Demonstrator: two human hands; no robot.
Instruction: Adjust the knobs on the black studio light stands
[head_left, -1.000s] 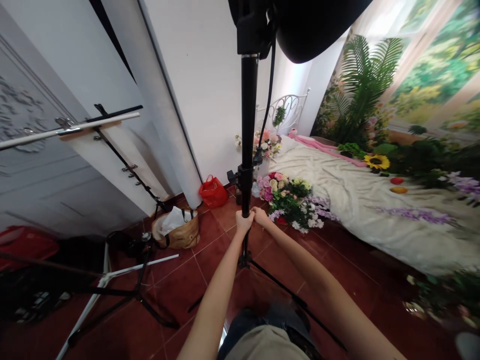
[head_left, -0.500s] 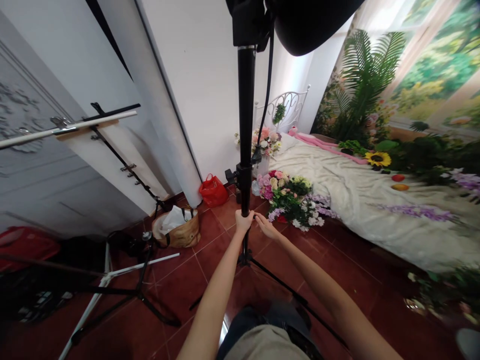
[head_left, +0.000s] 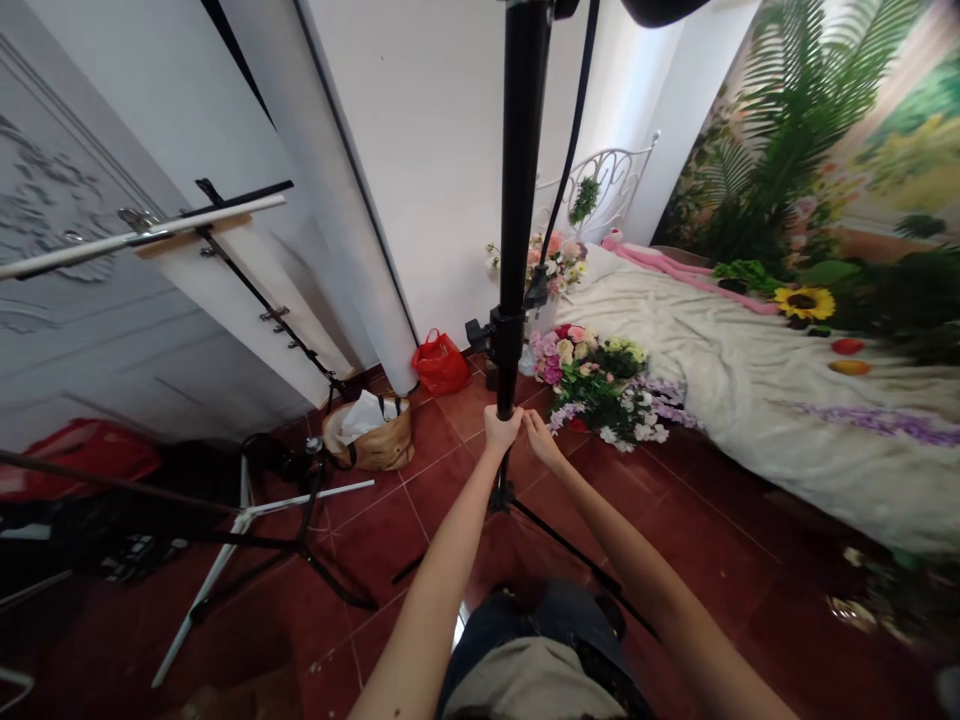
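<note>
A black light stand [head_left: 519,160] rises upright in front of me, its lamp head [head_left: 664,8] cut off at the top edge. My left hand [head_left: 501,430] is wrapped round the pole, below a black clamp collar [head_left: 504,335]. Right beside it, my right hand [head_left: 541,438] has its fingers pinched together at the pole's right side, at a small knob that the fingers mostly hide. A black cable [head_left: 574,130] hangs along the pole. The stand's legs [head_left: 559,535] spread over the floor near my feet.
To the right is a bed with a cream blanket [head_left: 742,350], with artificial flowers [head_left: 600,380] beside it. On the left are a second stand [head_left: 300,540], a white-legged stand [head_left: 247,515], a woven bag [head_left: 386,440] and a red bag [head_left: 441,365]. Red tiles [head_left: 382,530] cover the floor.
My view has shifted, so the stand and both hands appear further right and the lamp head is mostly out of frame. Both hands stay at the pole, the left still wrapped round it.
</note>
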